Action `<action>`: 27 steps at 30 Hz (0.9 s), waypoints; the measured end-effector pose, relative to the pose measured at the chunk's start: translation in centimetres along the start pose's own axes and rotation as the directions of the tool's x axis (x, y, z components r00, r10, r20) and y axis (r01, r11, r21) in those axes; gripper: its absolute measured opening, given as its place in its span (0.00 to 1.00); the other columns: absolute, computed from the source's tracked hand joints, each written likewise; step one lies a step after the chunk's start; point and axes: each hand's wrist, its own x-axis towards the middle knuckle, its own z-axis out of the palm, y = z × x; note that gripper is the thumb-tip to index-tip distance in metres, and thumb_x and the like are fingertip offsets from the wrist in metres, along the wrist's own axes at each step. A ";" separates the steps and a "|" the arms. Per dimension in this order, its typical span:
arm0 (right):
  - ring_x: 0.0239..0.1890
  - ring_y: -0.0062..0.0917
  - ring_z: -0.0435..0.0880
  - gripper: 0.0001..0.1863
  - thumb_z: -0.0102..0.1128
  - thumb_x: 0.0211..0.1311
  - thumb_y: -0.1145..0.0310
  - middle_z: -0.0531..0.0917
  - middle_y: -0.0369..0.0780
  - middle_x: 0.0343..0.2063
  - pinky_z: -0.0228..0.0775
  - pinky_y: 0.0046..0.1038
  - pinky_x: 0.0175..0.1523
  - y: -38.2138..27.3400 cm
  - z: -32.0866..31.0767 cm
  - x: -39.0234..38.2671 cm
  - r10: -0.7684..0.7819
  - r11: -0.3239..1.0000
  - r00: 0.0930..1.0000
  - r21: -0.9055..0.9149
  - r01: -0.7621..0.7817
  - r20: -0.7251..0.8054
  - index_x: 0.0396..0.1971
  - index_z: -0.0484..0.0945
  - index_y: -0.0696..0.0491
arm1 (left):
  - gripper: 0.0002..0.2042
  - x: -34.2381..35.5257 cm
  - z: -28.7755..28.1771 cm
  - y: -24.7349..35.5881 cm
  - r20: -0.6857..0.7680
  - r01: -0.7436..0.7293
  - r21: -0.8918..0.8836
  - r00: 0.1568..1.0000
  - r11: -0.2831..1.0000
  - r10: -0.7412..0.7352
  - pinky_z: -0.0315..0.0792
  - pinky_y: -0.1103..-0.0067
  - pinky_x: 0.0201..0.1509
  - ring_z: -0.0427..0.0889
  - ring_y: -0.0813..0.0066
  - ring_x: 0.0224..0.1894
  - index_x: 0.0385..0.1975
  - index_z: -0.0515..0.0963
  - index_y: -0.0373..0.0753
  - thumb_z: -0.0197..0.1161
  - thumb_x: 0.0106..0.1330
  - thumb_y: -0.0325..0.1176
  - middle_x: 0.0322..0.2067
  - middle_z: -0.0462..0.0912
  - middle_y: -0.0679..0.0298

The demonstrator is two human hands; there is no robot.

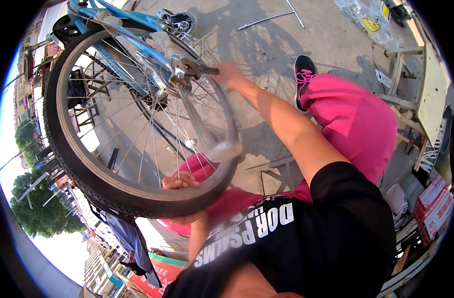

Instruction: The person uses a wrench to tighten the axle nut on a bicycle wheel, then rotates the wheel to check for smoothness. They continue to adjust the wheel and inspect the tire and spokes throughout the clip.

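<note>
A light-blue bicycle [147, 47] is tilted over me, its spoked wheel with a black tyre [88, 179] filling the left and middle. My right hand [229, 74] is closed on a metal wrench [202, 68] at the fittings by the wheel's hub, my forearm reaching up from the lower right. My left hand [182, 181] grips the wheel at the lower rim, fingers curled over it through the spokes and palm partly hidden behind the tyre. A translucent strip of plastic hangs across the spokes. My pink-trousered legs lie beneath and beside the wheel.
A metal T-shaped tool [266, 20] and plastic sheeting [361, 20] lie on the concrete ground [261, 44]. At right stand a wooden stool [430, 94] and red-and-white boxes [433, 208]. A red signboard [157, 273] is at lower left, with trees [35, 198] beyond.
</note>
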 end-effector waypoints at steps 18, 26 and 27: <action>0.31 0.46 0.80 0.22 0.50 0.62 0.54 0.81 0.49 0.24 0.72 0.44 0.39 -2.4 1.3 -9.4 -0.095 0.936 0.981 -0.350 0.031 -0.166 0.22 0.79 0.59 | 0.42 -0.1 -0.4 -0.3 0.033 0.071 0.000 0.997 0.997 -0.071 0.59 0.76 0.36 0.68 0.73 0.26 0.37 0.66 0.35 0.32 0.56 0.76 0.20 0.61 0.66; 0.40 0.49 0.81 0.22 0.52 0.59 0.53 0.82 0.54 0.33 0.71 0.43 0.47 -6.5 0.4 -11.8 0.278 0.937 0.955 -0.189 -0.293 -0.099 0.32 0.81 0.61 | 0.39 -0.2 0.3 0.1 -0.013 0.056 -0.046 0.998 0.997 -0.057 0.62 0.76 0.32 0.68 0.72 0.25 0.35 0.67 0.33 0.41 0.57 0.72 0.28 0.64 0.64; 0.40 0.50 0.80 0.22 0.52 0.59 0.54 0.82 0.54 0.33 0.71 0.42 0.46 -6.4 0.2 -11.7 0.283 0.934 0.954 -0.196 -0.297 -0.099 0.32 0.81 0.61 | 0.39 -0.2 0.3 -0.2 0.013 0.073 -0.095 0.997 0.993 -0.072 0.63 0.76 0.33 0.68 0.72 0.25 0.35 0.67 0.32 0.42 0.56 0.72 0.28 0.64 0.64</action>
